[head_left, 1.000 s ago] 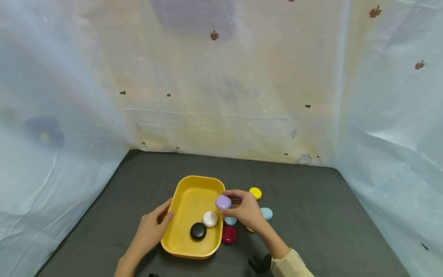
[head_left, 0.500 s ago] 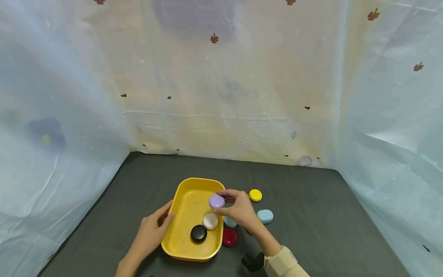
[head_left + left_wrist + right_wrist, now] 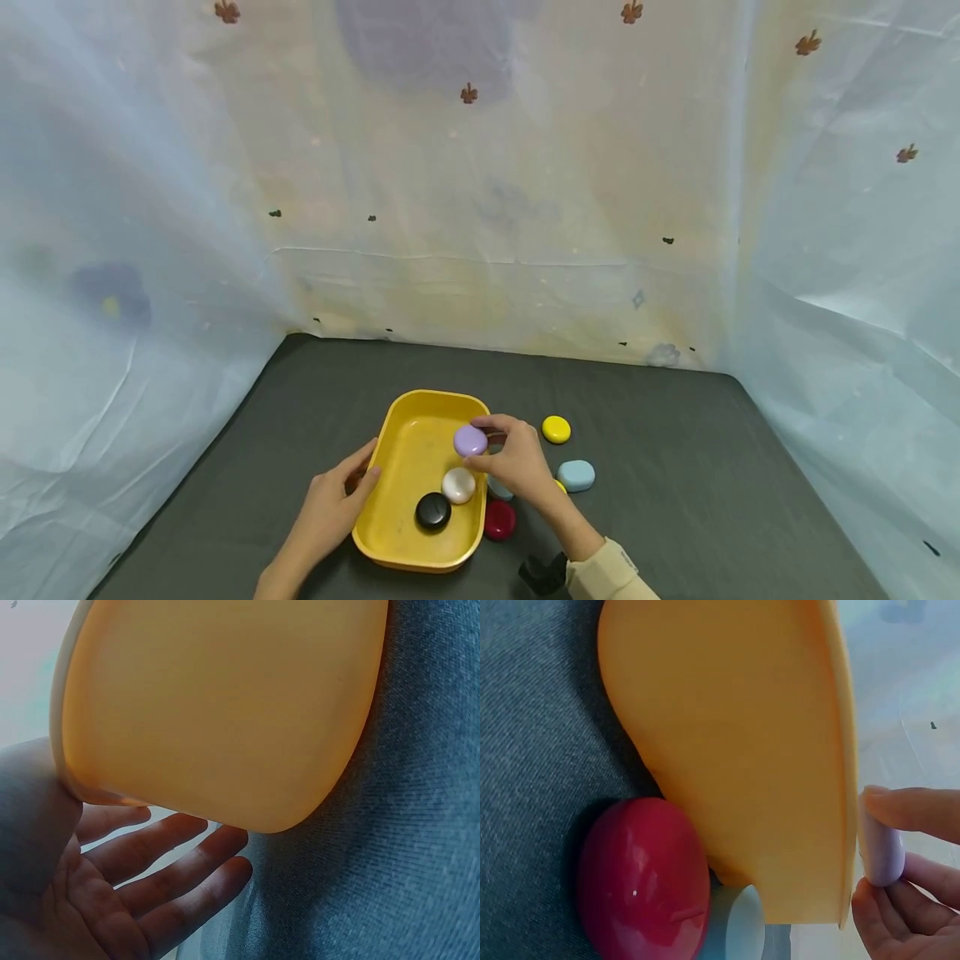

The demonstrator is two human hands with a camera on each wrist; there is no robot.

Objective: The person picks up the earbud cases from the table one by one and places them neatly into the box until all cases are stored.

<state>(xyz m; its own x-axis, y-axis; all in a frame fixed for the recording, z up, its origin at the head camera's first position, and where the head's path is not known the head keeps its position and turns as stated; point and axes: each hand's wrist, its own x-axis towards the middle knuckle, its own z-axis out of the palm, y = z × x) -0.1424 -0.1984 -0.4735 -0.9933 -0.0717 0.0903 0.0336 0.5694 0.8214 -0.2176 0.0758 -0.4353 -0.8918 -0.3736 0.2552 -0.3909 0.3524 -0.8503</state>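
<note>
Pale plastic sheeting printed with small brown leaves (image 3: 468,93) hangs behind and on both sides of a dark grey cloth-covered table (image 3: 652,425). A yellow tray (image 3: 405,543) rests there with 2 rounded pieces inside, lying side by side: a white piece (image 3: 458,485) and a black piece (image 3: 433,511).

The person's left hand (image 3: 330,504) grips the tray's left side, thumb over the rim and fingers along the outer wall. The right hand (image 3: 517,460) pinches a purple piece (image 3: 470,441) between thumb and fingers, holding it above the right part of the tray; the right wrist view shows it just above rim level.

On the cloth to the tray's right, a red piece (image 3: 499,520) sits just beside the wall next to a partly hidden pale blue piece (image 3: 741,930). Farther right are a light blue oblong piece (image 3: 576,476) and 2 yellow pieces, 1 in full view (image 3: 557,429) and 1 mostly hidden by the right hand. A cream sleeve (image 3: 611,575) shows at the right wrist.
</note>
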